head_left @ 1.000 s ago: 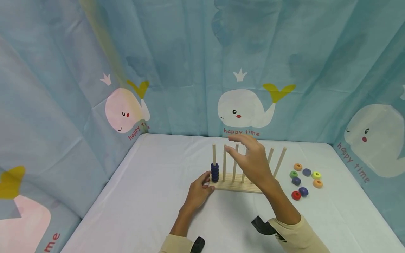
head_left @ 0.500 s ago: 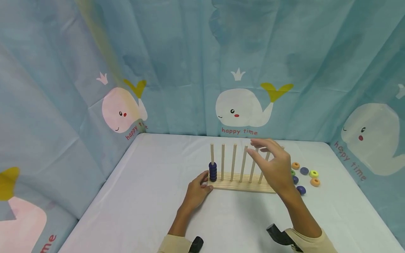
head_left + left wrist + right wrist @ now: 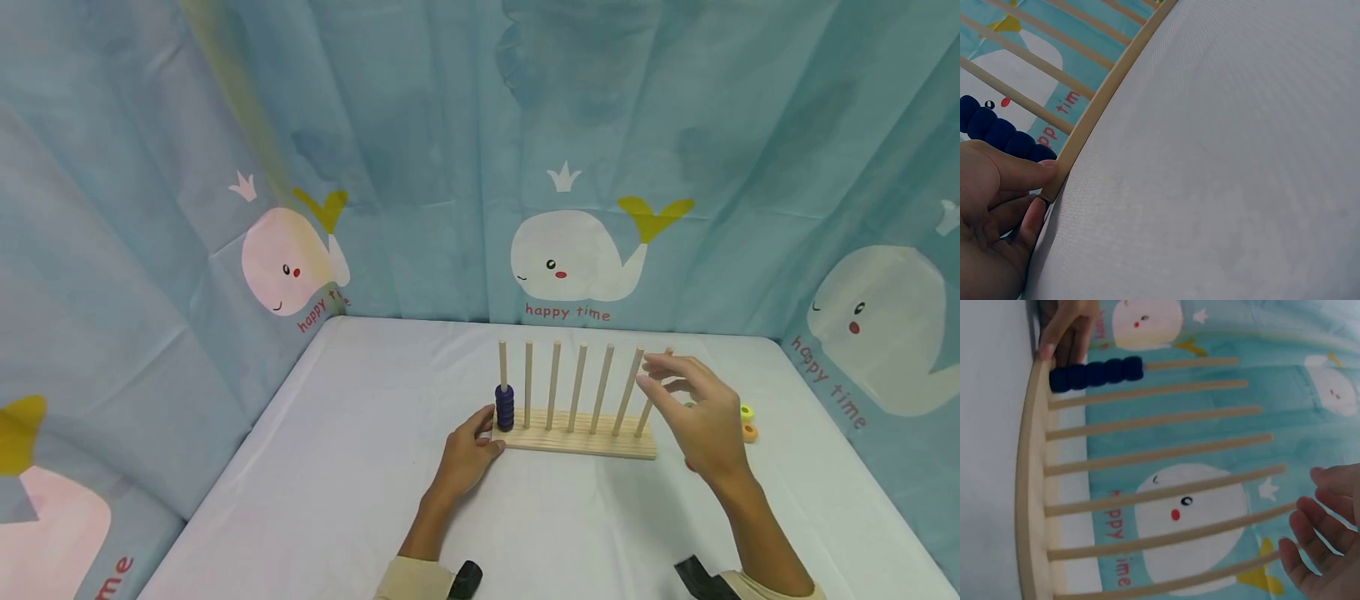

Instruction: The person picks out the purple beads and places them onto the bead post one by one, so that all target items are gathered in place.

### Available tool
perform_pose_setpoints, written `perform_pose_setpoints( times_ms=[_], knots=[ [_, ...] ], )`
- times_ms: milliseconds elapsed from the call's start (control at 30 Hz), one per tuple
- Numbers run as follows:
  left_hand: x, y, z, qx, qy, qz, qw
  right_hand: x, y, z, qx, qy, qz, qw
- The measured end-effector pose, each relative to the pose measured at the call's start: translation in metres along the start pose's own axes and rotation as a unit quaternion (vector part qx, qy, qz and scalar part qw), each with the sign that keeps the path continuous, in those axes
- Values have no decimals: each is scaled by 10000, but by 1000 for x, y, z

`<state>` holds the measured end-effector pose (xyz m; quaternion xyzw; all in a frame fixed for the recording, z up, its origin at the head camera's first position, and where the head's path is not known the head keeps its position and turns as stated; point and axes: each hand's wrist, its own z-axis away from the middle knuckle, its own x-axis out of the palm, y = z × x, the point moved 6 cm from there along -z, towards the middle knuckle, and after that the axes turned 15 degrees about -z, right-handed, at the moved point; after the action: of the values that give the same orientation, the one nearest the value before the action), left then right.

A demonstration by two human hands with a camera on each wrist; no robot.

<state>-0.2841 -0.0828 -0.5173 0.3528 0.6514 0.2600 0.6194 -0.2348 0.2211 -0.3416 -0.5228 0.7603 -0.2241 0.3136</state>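
A wooden peg rack (image 3: 576, 442) stands on the white-covered table, with several upright pegs in a row. Dark blue beads (image 3: 505, 408) are stacked on its leftmost peg; the other pegs carry none. My left hand (image 3: 465, 457) grips the left end of the rack's base, thumb on the front edge in the left wrist view. Above the rack's right end hovers my right hand (image 3: 703, 421), fingers loosely bent and apart, near the tops of the rightmost pegs. The right wrist view shows nothing between its fingers (image 3: 1319, 540).
Loose beads lie right of the rack, mostly hidden behind my right hand; a yellow bead (image 3: 746, 412) and an orange bead (image 3: 750, 433) show past it. A blue whale-print curtain (image 3: 420, 250) hangs behind the white table (image 3: 360, 467) and along its sides.
My right hand has moved right along the tops of the pegs, from the middle of the rack to its right end, now covering most loose beads. The left hand keeps its grip.
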Motion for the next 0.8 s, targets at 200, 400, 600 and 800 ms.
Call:
perform_pose_setpoints(
  times_ms=[200,400,600,800],
  knots=[
    [1,-1,0,-52,-9,-9,10000,-17,23,16,539,21,278,9982],
    [2,-1,-1,-40,-4,-14,10000,-34,39,29,1015,134,619,9928],
    [1,0,0,-11,1,-16,10000,-48,52,38,1400,198,933,9855],
    [0,2,1,-51,-2,-38,10000,-59,65,44,1676,321,966,9806]
  ],
)
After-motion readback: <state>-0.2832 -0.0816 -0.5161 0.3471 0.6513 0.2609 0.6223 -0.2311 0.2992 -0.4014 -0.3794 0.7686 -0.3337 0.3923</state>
